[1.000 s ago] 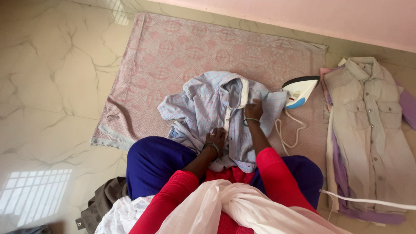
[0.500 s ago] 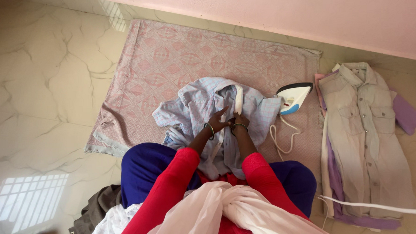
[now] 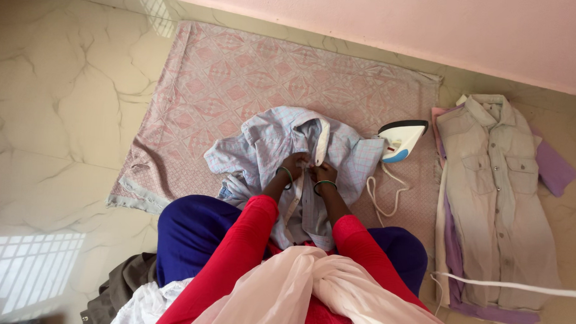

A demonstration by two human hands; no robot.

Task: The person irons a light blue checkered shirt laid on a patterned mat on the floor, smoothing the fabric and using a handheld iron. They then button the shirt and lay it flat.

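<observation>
Nearest the camera, a loose white scarf drapes over the person's chest, above red sleeves and blue trousers on folded legs. A crumpled olive-brown cloth lies on the glossy cream marble floor by the left knee.

Just past the knees, a rumpled pale blue checked cotton shirt lies partly in the lap and partly on a pink patterned woven mat spread on the floor. The left hand, with a green bangle at the wrist, is closed on the shirt's front edge near the white collar band. The right hand, also bangled, pinches the same front edge just beside it; the two hands nearly touch at the middle of the shirt.

To the right of the shirt, a white and blue electric iron stands on the mat, touching the shirt's sleeve, its white cord looping on the mat toward the person.

Further right, off the mat, a beige button-up shirt lies flat on top of a purple garment. A pale pink wall runs along the far edge of the floor.
</observation>
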